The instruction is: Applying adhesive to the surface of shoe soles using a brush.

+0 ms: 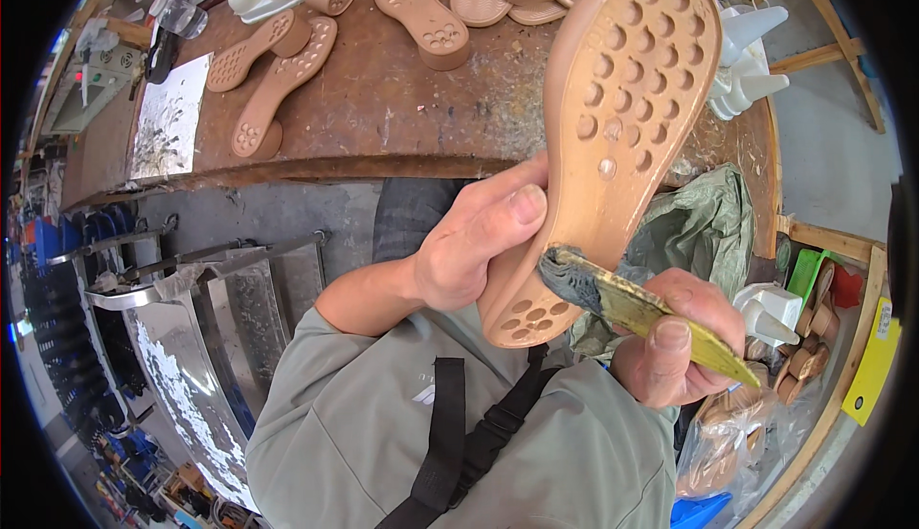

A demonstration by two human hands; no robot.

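Observation:
Wrapped round the waist of a tan heeled shoe sole (584,213) is my left hand (479,237), its thumb lying along the edge. The sole stands tilted upright with its underside, full of round dimples, facing me. Part of its rim looks wet and shiny. My right hand (678,352) pinches a flat brush (632,304) with a stained yellow handle. Its dark, matted head touches or nearly touches the sole just above the heel; the exact contact cannot be told.
Several tan soles (287,89) lie on the stained brown workbench (383,136). White nozzle bottles (742,79) stand at its right, and a clear bottle (180,17) lies far left. A green sack (704,213) and bagged soles (728,433) sit at right. A metal rack (191,337) stands left.

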